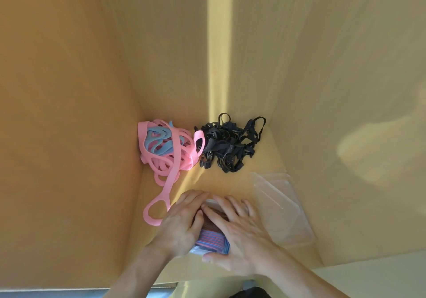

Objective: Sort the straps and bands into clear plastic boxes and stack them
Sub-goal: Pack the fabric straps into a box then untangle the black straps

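Clear plastic box [211, 243]: at the shelf's near edge, packed with red-and-blue striped bands [213, 237]. Left hand [182, 221] and right hand [239, 231]: both laid flat across the box top, fingers straight, pressing down.
Second clear box [280, 208]: just right of the hands, against the side wall.
Pink and blue bands [166, 150]: tangled heap, rear left.
Black straps [230, 144]: tangled heap, touching the pink heap's right side.
Wooden shelf [221, 182]: bears all items.
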Tool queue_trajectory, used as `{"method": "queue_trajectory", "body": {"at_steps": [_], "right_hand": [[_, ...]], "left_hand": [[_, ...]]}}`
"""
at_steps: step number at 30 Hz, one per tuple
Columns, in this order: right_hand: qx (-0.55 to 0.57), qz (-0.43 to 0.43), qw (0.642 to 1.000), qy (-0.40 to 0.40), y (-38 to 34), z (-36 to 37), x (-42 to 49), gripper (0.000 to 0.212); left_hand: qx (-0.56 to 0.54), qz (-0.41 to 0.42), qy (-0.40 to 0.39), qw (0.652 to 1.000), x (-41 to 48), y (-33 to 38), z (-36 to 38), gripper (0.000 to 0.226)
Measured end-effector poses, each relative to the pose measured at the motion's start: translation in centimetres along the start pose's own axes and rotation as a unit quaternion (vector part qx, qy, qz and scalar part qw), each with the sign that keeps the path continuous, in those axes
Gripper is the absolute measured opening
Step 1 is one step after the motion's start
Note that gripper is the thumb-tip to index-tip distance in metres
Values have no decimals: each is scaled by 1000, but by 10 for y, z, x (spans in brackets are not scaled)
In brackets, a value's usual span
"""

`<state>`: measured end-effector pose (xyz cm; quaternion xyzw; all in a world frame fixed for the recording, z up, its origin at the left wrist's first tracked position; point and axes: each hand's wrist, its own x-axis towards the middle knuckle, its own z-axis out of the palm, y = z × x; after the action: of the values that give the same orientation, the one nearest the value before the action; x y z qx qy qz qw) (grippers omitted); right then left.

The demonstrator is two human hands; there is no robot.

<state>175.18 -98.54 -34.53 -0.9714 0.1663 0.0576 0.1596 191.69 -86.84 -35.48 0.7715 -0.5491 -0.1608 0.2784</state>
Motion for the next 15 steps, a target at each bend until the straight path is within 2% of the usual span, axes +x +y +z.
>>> {"method": "queue_trajectory", "body": {"at_steps": [4,8,11,15], "right_hand": [[13,3,1000,-8,-1,2,0,98],[53,-2,999,-5,4,-2,0,92],[56,-4,998,-8,4,-1,3,85],[48,-7,999,-18,5,1,6,88]], "left_hand": [[-7,0,7,1000,1,-3,2,55],[-62,-82,18,995,-2,-2,1,53],[-49,-101,21,993,-8,0,5,47],[-25,-107,23,994,-8,3,6,46]]}}
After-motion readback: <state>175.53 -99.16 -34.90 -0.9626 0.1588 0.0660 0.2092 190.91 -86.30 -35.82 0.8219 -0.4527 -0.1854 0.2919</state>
